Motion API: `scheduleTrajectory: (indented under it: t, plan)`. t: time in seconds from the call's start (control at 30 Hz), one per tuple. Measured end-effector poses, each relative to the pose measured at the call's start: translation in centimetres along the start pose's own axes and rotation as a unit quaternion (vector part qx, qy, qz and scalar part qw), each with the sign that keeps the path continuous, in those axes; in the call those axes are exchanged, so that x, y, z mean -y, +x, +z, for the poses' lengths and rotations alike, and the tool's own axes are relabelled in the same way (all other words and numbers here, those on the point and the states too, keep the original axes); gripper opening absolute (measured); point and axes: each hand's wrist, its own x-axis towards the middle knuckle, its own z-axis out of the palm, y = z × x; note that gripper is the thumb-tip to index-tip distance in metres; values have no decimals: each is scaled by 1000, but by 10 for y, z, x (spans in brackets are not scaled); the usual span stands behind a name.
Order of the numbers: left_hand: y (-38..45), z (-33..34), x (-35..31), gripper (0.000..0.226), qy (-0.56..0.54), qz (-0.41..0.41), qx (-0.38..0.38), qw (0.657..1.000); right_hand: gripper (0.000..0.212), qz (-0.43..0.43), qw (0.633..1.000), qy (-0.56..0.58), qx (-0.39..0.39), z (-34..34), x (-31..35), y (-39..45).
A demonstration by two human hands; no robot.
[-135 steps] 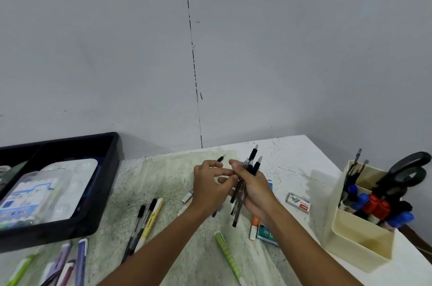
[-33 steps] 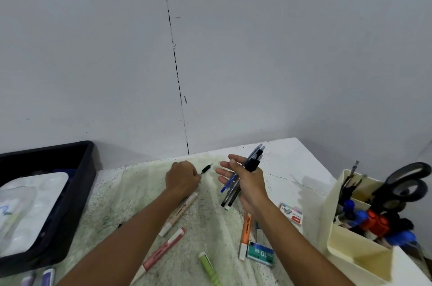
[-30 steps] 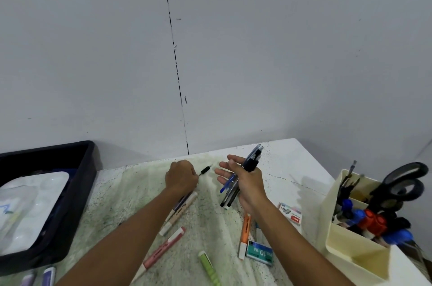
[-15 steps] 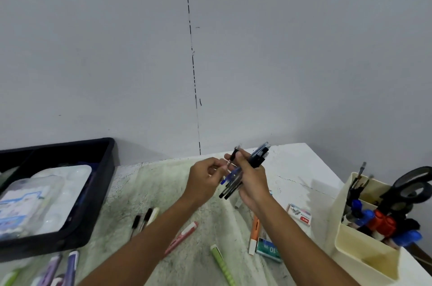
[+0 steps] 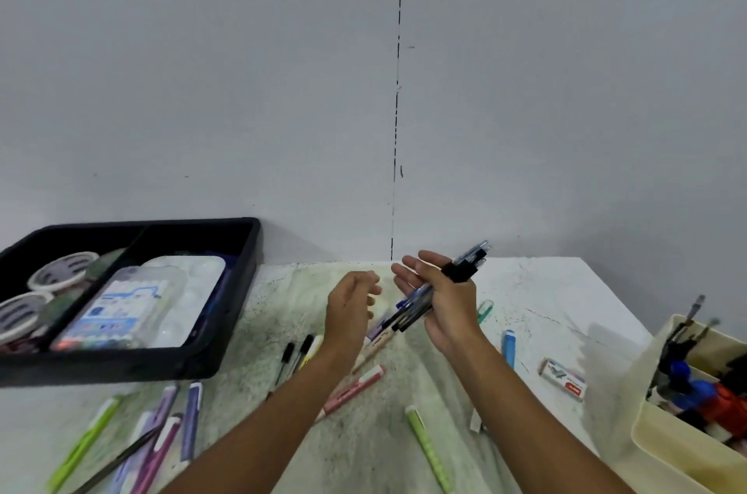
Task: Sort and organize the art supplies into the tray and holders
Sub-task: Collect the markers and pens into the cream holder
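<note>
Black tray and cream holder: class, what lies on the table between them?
Head view: loose pens and markers, a green marker, an eraser on the table; both hands hover above.

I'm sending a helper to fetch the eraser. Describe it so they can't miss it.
Start at the cream holder on the table's right edge. Just left of it, on bare white tabletop, lies the eraser: a small flat white block with a red end, the only boxy thing among long pens.

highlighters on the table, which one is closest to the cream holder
The blue highlighter, lying right of the right forearm beside the small eraser box. The green, pink and purple ones lie further left.
</note>
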Motion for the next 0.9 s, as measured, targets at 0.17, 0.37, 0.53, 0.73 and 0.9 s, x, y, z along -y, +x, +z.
scheduleTrajectory:
  t: [0.17, 0.37, 0.53, 0.73, 0.9]
  plan:
    - [-2, -23, -6, 54, -257, -225, 83, 936, 17, -4, 999, -4, 42, 26, -11, -11]
    - [-11, -47, -10, 55, -155, -124, 79, 977, 15, -11, 996, -68, 64, 52, -48, -20]
    - [-15, -111, 9, 9, 201, 16, -23, 979, 12, 12, 994, -63, 85, 58, -49, -14]
    - [-33, -158, 38, 12, 443, 33, 20, 896, 11, 42, 992, -70, 97, 61, -59, -8]
    - [-36, -156, 46, 11, 505, 53, 34, 861, 11, 70, 988, -80, 112, 63, -74, -10]
